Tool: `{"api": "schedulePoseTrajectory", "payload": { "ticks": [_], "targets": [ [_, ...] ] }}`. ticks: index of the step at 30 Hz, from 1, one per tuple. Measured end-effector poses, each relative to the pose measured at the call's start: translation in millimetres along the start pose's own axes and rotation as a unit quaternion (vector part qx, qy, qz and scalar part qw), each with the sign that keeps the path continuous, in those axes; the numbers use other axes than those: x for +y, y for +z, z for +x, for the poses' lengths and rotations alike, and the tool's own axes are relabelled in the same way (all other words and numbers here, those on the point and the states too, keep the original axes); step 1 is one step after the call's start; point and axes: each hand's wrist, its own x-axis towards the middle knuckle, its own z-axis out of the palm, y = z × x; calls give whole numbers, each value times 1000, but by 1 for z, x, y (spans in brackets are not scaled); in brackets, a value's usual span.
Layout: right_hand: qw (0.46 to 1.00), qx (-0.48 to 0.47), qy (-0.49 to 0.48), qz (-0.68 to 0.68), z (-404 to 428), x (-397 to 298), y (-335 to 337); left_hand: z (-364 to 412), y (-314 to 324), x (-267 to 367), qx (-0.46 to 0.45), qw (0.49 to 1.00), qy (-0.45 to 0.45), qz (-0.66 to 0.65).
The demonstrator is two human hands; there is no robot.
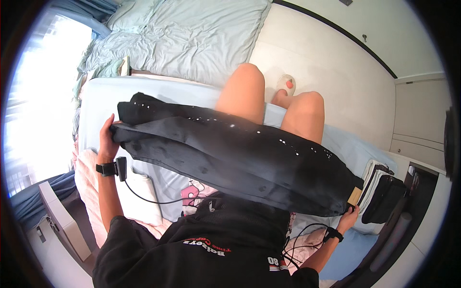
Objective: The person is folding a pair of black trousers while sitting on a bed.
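A pair of black trousers with small white specks [230, 151] is stretched lengthwise across my lap, between both hands. My left hand [109, 135] grips the end at the left, where the fabric is bunched in layers. At the waist end, beside a tan patch [354, 195], my right hand [348, 219] pinches the corner. The trousers cover part of my thighs and the front of my black shirt. Each wrist wears a black strap with a cable.
I sit on a bed with a pale blue sheet [104, 93]. Folded dark and white clothes [385, 198] lie at the right, a folded white cloth [138, 190] at the left. A pink blanket [88, 180] is behind it. Another bed [201, 39] stands ahead, beside the floor [335, 72].
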Motion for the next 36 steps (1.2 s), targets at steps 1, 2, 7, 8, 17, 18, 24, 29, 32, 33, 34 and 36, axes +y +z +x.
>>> {"api": "schedulePoseTrajectory", "payload": {
  "ticks": [1,2,7,8,17,18,24,29,32,33,34,36],
  "targets": [
    [1000,-10,9,-22,-3,0,-1,-2,11,11,28,998,44,26],
    [999,-20,19,-45,-5,0,-2,-11,21,27,-62,993,68,71],
    [996,-28,2,-87,-18,-60,-10,-49,87,79,-194,950,122,212],
    [997,3,-57,-53,-18,-86,-17,-52,91,85,-213,936,126,250],
    [782,-173,-536,266,-91,-361,-122,-69,86,84,-147,953,102,244],
    [764,-205,-555,257,-100,-379,-118,-66,78,83,-138,961,89,221],
    [745,-155,-635,135,-140,-419,-69,-34,40,62,-124,976,27,177],
    [741,-105,-659,69,-145,-424,-59,-1,15,29,-151,978,-15,142],
    [714,-133,-666,170,-139,-424,-83,15,16,8,-173,975,-56,126],
    [714,-134,-667,169,-136,-424,-96,20,16,-1,-184,972,-83,122],
    [676,-172,-694,179,-132,-426,-110,28,6,-15,-200,969,-102,107],
    [617,-241,-726,185,-125,-422,-126,37,-4,-35,-222,959,-133,116]
  ]
}}
